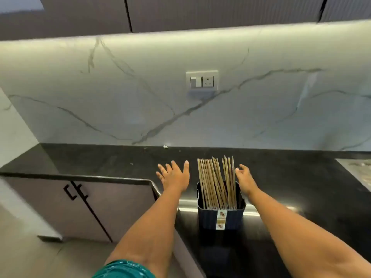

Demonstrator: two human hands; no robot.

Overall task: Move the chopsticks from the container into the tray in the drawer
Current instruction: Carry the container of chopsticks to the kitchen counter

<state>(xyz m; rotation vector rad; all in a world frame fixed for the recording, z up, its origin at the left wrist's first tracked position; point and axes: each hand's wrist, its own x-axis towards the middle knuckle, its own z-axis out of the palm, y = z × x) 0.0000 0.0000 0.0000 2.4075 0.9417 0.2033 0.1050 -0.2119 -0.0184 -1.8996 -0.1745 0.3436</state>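
A single wide head-worn view looked forward and down from above the counter, facing the wall straight on. Both forearms reached away from the bottom edge. The container sat close, low and right of centre; cabinets filled the top edge, curved by the lens.

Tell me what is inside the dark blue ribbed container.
The dark blue ribbed plastic container holds a bundle of long wooden chopsticks, standing upright and leaning. Its walls hide their lower ends and its bottom.
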